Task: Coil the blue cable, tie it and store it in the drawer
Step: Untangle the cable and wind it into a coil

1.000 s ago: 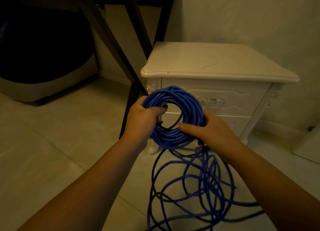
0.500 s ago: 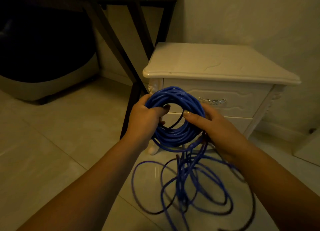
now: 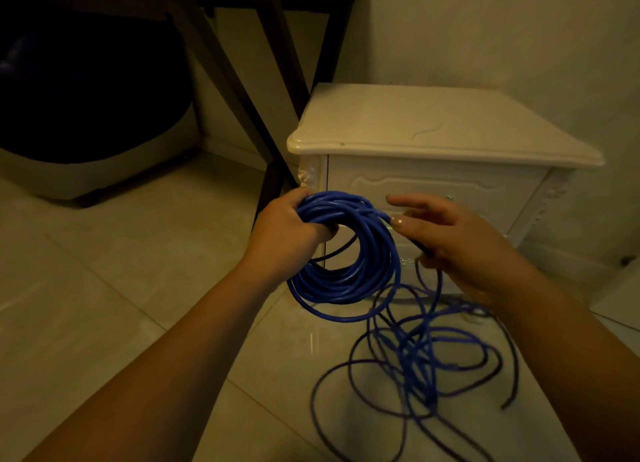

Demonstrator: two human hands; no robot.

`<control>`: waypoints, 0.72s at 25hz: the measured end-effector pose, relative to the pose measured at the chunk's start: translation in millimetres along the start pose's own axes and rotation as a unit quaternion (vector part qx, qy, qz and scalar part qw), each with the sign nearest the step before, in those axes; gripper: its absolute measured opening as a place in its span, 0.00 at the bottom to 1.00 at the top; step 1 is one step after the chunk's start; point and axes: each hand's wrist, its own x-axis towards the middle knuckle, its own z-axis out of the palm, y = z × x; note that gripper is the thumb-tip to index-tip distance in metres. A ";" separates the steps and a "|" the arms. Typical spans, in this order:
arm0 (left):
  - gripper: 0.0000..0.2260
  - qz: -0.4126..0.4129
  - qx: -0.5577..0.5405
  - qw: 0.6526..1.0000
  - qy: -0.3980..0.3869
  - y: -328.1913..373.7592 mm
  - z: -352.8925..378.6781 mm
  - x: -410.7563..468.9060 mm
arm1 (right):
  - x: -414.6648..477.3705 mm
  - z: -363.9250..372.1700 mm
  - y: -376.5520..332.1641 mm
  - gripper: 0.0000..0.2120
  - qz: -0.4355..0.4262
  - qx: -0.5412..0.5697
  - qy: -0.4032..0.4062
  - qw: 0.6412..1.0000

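My left hand [image 3: 289, 231] grips the upper left of a coil of blue cable [image 3: 346, 281], which hangs upright in front of a cream nightstand [image 3: 433, 122]. To the coil's right is my right hand [image 3: 460, 243]. Its thumb touches a strand coming off the coil's top, its lower fingers curl round that strand, and its index finger is stretched out. The uncoiled cable [image 3: 415, 357] lies in loose tangled loops on the tiled floor below. The top drawer [image 3: 415, 181] is closed, with its handle mostly hidden behind my right hand.
A dark table with slanted black legs [image 3: 239, 80] stands left of and behind the nightstand. A large dark object on a pale base [image 3: 86, 170] sits at far left. The wall runs behind the nightstand. Pale floor tiles [image 3: 121, 271] spread to the left.
My right hand has come off the coil's right side and moved up and to the right with a strand. The loose loops on the floor have shifted. My left hand keeps its grip.
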 end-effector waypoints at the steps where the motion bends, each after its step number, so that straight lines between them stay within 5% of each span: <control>1: 0.11 -0.009 -0.007 1.000 -0.004 -0.2 -0.3 0.1 | -0.2 -0.8 2.0 0.20 -0.003 0.006 0.001 1.000; 9: 0.07 -0.092 -0.144 0.984 0.041 -7.7 19.0 -1.6 | 0.6 22.5 15.5 0.13 -0.004 -0.029 -0.030 0.999; 11: 0.08 -0.115 -0.183 0.974 0.067 -8.8 21.4 -1.7 | -3.3 32.3 27.0 0.23 -0.003 -0.042 -0.030 0.999; 15: 0.08 -0.201 -0.281 0.937 0.057 -7.4 28.9 -10.0 | 2.3 48.1 34.4 0.16 0.060 0.194 0.041 0.978; 18: 0.10 -0.194 -0.319 0.928 -0.002 -4.5 34.3 -18.1 | 8.1 41.1 30.9 0.13 0.065 0.273 0.078 0.957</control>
